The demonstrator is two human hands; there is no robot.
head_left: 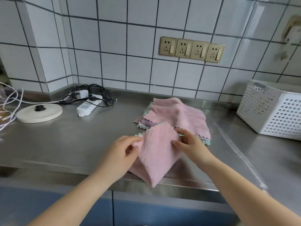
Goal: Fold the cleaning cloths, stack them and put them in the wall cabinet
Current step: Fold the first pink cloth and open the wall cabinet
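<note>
A pink cleaning cloth is lifted at the front of the steel counter, its lower corner hanging over the counter edge. My left hand pinches its left edge between thumb and fingers. My right hand pinches its right edge. Behind them lies a loose pile of cloths, pink on top with purple, white and green ones showing beneath. The wall cabinet is out of view.
A white perforated basket stands at the right. A white power strip with black cables and a round white kettle base lie at the left back. Four wall sockets sit on the tiled wall. Blue cabinet fronts run below.
</note>
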